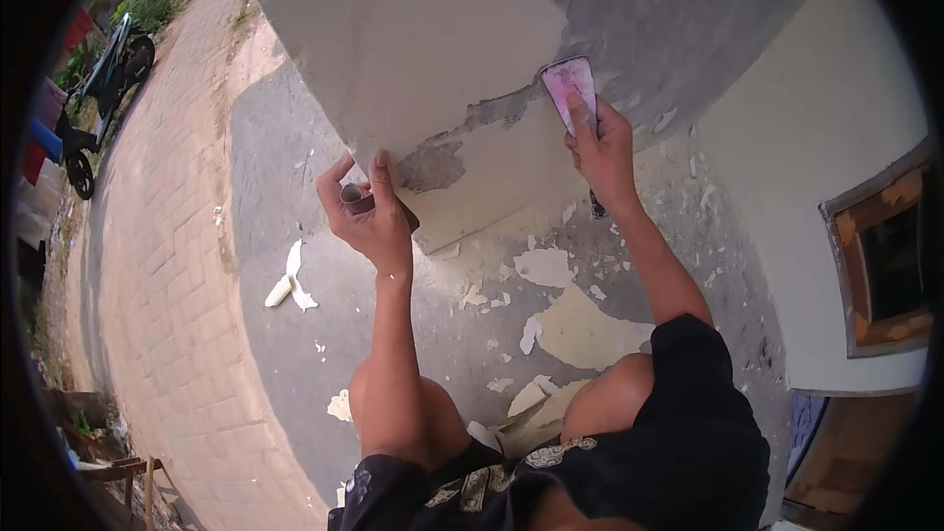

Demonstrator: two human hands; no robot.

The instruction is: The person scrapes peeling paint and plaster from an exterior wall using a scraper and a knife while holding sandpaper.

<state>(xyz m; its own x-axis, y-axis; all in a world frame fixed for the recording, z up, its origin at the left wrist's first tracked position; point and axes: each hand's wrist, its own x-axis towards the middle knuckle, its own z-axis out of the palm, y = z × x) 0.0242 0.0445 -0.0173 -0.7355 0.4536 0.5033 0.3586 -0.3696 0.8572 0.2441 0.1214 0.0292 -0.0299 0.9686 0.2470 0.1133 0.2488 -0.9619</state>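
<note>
My right hand [602, 152] is closed around a scraper [568, 84]. Its broad blade is pinkish, and the dark end of its handle pokes out below my palm. The blade lies against the wall [423, 49], where cream paint meets bare grey plaster. At the wall's left edge, my left hand [372, 211] curls around a small rolled brown piece [356, 199] with a hollow end. The thumb of that hand rests on the wall's face. Between both hands runs a ragged grey patch [433, 165] where the paint is gone.
Flakes of cream paint [590, 326] litter the grey floor [413, 334] around my knees. A curled white strip [295, 280] lies to the left. Beyond the floor's edge runs a paved path [177, 275] with a parked motorbike [108, 79]. A wooden-framed opening [855, 236] is at right.
</note>
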